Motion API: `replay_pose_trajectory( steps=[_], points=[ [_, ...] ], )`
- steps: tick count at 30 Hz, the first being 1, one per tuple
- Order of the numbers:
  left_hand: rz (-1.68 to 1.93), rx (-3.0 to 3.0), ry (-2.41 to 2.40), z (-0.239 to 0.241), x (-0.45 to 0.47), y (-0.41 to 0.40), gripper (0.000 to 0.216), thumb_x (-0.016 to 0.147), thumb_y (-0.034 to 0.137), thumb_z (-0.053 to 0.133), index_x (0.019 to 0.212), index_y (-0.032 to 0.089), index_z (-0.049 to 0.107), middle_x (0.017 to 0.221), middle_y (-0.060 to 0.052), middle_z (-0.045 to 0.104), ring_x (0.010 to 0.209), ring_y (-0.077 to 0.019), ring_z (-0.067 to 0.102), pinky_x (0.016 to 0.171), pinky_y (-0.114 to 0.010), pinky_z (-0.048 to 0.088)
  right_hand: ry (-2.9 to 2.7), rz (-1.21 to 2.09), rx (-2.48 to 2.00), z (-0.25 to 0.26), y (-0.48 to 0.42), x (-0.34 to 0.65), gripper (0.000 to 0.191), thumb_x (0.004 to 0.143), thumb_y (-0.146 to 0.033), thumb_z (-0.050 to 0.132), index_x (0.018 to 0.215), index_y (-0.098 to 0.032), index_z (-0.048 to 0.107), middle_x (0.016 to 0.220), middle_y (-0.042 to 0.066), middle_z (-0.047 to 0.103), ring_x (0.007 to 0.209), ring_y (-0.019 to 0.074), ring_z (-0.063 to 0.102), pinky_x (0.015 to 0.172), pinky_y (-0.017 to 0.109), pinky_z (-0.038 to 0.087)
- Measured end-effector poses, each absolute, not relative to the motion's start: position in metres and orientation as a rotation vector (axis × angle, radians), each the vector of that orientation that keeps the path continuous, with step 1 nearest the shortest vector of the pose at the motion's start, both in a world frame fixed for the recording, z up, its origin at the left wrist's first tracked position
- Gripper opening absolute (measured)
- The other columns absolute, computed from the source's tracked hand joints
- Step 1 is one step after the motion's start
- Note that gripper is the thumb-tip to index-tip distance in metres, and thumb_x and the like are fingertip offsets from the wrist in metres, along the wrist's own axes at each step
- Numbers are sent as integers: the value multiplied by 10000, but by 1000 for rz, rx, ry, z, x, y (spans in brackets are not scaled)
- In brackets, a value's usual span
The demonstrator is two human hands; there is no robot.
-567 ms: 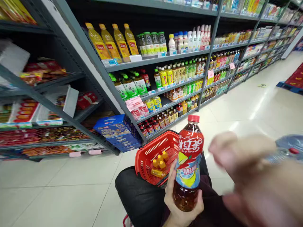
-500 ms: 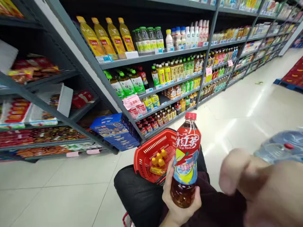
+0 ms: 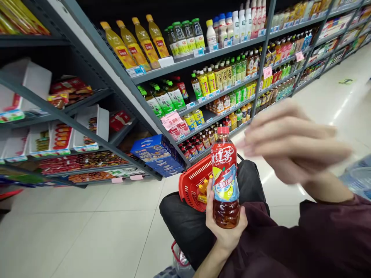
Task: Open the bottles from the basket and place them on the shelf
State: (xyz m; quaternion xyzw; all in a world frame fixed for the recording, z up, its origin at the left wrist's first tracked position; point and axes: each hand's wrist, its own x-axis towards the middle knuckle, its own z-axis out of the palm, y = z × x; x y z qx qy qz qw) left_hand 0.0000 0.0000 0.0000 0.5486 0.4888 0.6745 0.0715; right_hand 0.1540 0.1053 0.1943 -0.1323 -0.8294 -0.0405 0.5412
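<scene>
My left hand is closed around the lower part of an iced tea bottle, held upright over my lap. Its cap is red, its label red and blue with lemon slices, and dark tea shows below the label. My right hand is in the air at the right of the bottle, blurred, with fingers stretched out and nothing visible in them. Behind the bottle, a red shopping basket stands on the floor, partly hidden by the bottle and my knees. Several orange-capped bottles lie in it.
Ahead stands a grey drinks shelf with several rows of bottles. Blue boxes are stacked at its left foot, beside a snack shelf. Clear plastic containers are at the right edge.
My right hand has swung up and left from the lower right, toward the bottle's cap. The bottle stays in my left hand. The view has shifted, hiding more of the basket.
</scene>
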Motion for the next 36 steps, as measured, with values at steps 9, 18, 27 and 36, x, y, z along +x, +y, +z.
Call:
replay_pose_trajectory(
  steps=[9,18,27,36],
  points=[
    [2081,1971,1289,-5,-1,-6,923,747,97,796,1565,226,387,1597,-147,469,1470,-278,494,1152,-398,520,-2280,647,-580,178,174,137,582,1048,-531,390,704,-107,590,604,-18,504,570,20,403,585,180,324],
    [2001,1895,1372,-5,7,-3,751,750,120,822,1419,159,485,1535,-211,525,1414,-276,558,1159,-366,505,-2297,641,-686,173,181,135,503,989,-434,480,594,-124,453,549,-37,370,565,22,285,603,205,253],
    [1964,1838,1402,-7,9,-2,728,759,143,818,1410,169,493,1522,-235,532,1400,-330,568,1097,-437,562,-2351,626,-811,170,183,134,465,979,-434,432,635,-123,472,590,-27,402,595,32,302,652,212,264],
    [1963,1807,1433,-6,11,-3,751,759,160,828,1429,183,489,1534,-232,518,1410,-344,555,1095,-486,562,-2365,599,-843,168,185,134,467,981,-444,423,643,-126,475,605,-21,424,597,38,305,659,224,259]
  ],
)
